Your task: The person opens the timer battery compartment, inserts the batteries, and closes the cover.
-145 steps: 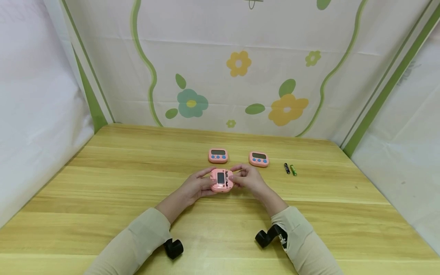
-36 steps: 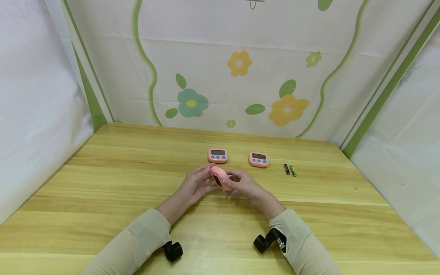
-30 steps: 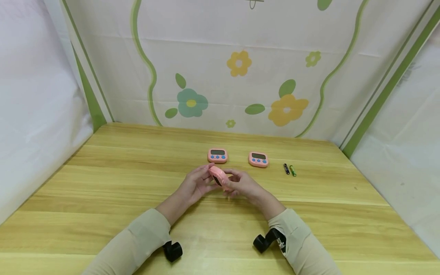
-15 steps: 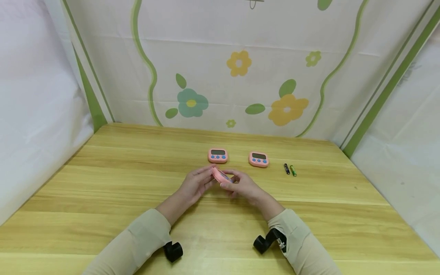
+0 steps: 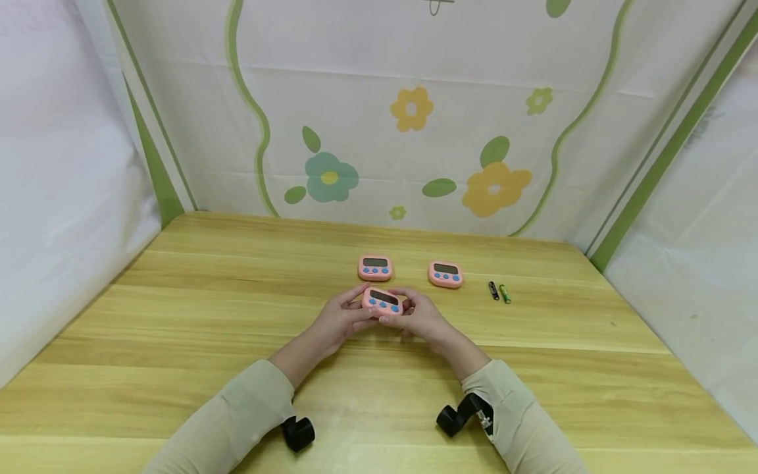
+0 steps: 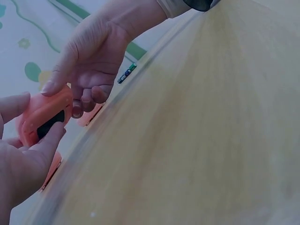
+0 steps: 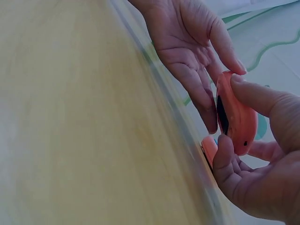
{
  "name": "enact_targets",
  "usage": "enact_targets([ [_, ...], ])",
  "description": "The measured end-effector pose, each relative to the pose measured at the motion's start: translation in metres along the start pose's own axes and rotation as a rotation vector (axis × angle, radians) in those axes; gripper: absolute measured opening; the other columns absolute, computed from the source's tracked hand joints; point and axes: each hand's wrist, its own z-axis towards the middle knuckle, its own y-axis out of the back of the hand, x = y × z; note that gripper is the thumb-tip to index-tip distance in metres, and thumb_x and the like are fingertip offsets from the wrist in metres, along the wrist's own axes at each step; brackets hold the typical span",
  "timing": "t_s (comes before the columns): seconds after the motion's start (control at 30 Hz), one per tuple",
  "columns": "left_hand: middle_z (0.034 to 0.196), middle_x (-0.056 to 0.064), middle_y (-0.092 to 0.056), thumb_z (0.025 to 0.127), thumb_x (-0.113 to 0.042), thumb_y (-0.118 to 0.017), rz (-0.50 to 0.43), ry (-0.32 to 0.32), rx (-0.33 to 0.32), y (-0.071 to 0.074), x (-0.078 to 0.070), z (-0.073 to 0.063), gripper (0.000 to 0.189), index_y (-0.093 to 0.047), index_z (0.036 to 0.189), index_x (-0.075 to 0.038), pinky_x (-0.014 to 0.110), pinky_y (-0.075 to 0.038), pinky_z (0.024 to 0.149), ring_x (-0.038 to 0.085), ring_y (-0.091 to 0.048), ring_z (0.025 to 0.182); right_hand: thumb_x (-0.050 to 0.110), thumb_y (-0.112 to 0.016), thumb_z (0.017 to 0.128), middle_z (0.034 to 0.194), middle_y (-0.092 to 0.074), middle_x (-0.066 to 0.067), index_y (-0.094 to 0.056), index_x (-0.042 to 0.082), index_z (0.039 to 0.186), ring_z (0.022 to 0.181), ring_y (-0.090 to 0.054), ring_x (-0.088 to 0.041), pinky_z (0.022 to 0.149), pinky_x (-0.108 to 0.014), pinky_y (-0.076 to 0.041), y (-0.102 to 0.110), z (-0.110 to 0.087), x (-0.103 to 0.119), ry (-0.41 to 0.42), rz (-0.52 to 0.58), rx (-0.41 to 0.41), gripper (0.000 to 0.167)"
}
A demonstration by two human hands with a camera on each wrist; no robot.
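Between my two hands a pink digital timer (image 5: pixel 383 302) faces up at me, its dark screen and blue buttons showing. My left hand (image 5: pixel 339 319) grips its left end, the thumb over the front edge. From the other end my right hand (image 5: pixel 424 317) pinches it, thumb at the near right corner. The left wrist view shows the back of the held timer (image 6: pixel 47 115) with a dark rectangle, fingers of both hands around it. In the right wrist view the timer (image 7: pixel 236 112) appears edge-on between thumbs and fingers.
Two more pink timers, one straight behind (image 5: pixel 375 268) and one to the right (image 5: pixel 446 274), lie face up on the wooden table (image 5: pixel 379 408). Farther right lie a dark battery (image 5: pixel 494 291) and a green battery (image 5: pixel 505 294). A flower-printed cloth (image 5: pixel 379 131) hangs behind the table.
Earlier the timer's back, with a battery slot showing, was toward me. Both hands have turned it over, and its screen and buttons now face me. The other timers and loose batteries have stayed put.
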Motion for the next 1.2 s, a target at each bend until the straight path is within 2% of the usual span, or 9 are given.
enact_targets([
  [0.2, 0.12, 0.026, -0.041, 0.08, 0.013, -0.05, -0.017, 0.009, 0.017, 0.001, -0.001, 0.0, 0.064, -0.024, 0.136, -0.006, 0.034, -0.043, 0.083, 0.026, -0.052, 0.098, 0.015, -0.074, 0.067, 0.087, -0.045, -0.013, -0.039, 0.009, 0.128, 0.062, -0.045, -0.018, 0.047, -0.027, -0.043, 0.001, 0.001, 0.0, 0.025, -0.015, -0.032, 0.07],
  [0.4, 0.12, 0.025, -0.042, 0.08, 0.014, -0.049, -0.014, 0.018, 0.026, 0.002, -0.001, 0.001, 0.065, -0.024, 0.136, -0.007, 0.035, -0.043, 0.084, 0.024, -0.054, 0.094, 0.01, -0.072, 0.069, 0.091, -0.049, -0.011, -0.036, 0.006, 0.13, 0.069, -0.048, -0.019, 0.053, -0.025, -0.044, 0.005, 0.001, 0.004, 0.061, -0.032, -0.029, 0.071],
  [0.5, 0.12, 0.024, -0.042, 0.079, 0.013, -0.051, 0.054, 0.014, 0.019, 0.002, -0.002, 0.001, 0.065, -0.026, 0.135, -0.008, 0.034, -0.044, 0.083, 0.024, -0.053, 0.095, 0.009, -0.072, 0.07, 0.094, -0.051, -0.011, -0.036, 0.004, 0.13, 0.072, -0.049, -0.02, 0.057, -0.025, -0.045, 0.008, 0.0, 0.005, 0.073, -0.041, -0.012, 0.07],
  [0.67, 0.116, 0.019, -0.047, 0.075, 0.005, -0.062, 0.26, 0.004, -0.009, 0.003, -0.002, 0.001, 0.069, -0.031, 0.134, -0.012, 0.031, -0.046, 0.079, 0.023, -0.053, 0.096, 0.01, -0.072, 0.07, 0.094, -0.053, -0.009, -0.036, 0.003, 0.129, 0.074, -0.049, -0.021, 0.06, -0.026, -0.043, 0.011, 0.0, 0.003, 0.108, -0.074, 0.018, 0.07],
  [0.77, 0.111, 0.016, -0.05, 0.072, 0.001, -0.066, 0.345, -0.013, -0.012, 0.003, -0.002, 0.002, 0.074, -0.031, 0.135, -0.014, 0.03, -0.047, 0.078, 0.022, -0.052, 0.094, 0.012, -0.073, 0.069, 0.095, -0.053, -0.008, -0.038, 0.004, 0.129, 0.073, -0.049, -0.02, 0.06, -0.025, -0.043, 0.012, 0.001, 0.002, 0.123, -0.082, 0.019, 0.07],
  [0.93, 0.103, 0.015, -0.052, 0.07, 0.001, -0.068, 0.408, -0.049, -0.018, 0.003, -0.003, 0.002, 0.077, -0.03, 0.135, -0.016, 0.029, -0.046, 0.077, 0.021, -0.052, 0.091, 0.013, -0.074, 0.067, 0.098, -0.052, -0.008, -0.043, 0.009, 0.127, 0.071, -0.048, -0.02, 0.06, -0.024, -0.042, 0.011, 0.001, 0.001, 0.156, -0.063, 0.0, 0.067],
  [1.07, 0.103, 0.014, -0.052, 0.07, 0.001, -0.069, 0.425, -0.068, -0.022, 0.003, -0.003, 0.003, 0.077, -0.03, 0.135, -0.015, 0.028, -0.047, 0.077, 0.021, -0.052, 0.09, 0.012, -0.074, 0.067, 0.099, -0.052, -0.009, -0.044, 0.008, 0.126, 0.07, -0.049, -0.02, 0.061, -0.025, -0.044, 0.011, 0.002, 0.0, 0.208, -0.052, 0.014, 0.066],
  [1.2, 0.105, 0.013, -0.052, 0.07, -0.001, -0.069, 0.438, -0.088, 0.001, 0.004, -0.003, 0.003, 0.077, -0.03, 0.135, -0.013, 0.029, -0.047, 0.076, 0.021, -0.053, 0.089, 0.011, -0.074, 0.067, 0.099, -0.052, -0.008, -0.045, 0.008, 0.125, 0.07, -0.049, -0.02, 0.061, -0.025, -0.044, 0.01, 0.001, 0.0, 0.222, -0.045, 0.019, 0.065],
])
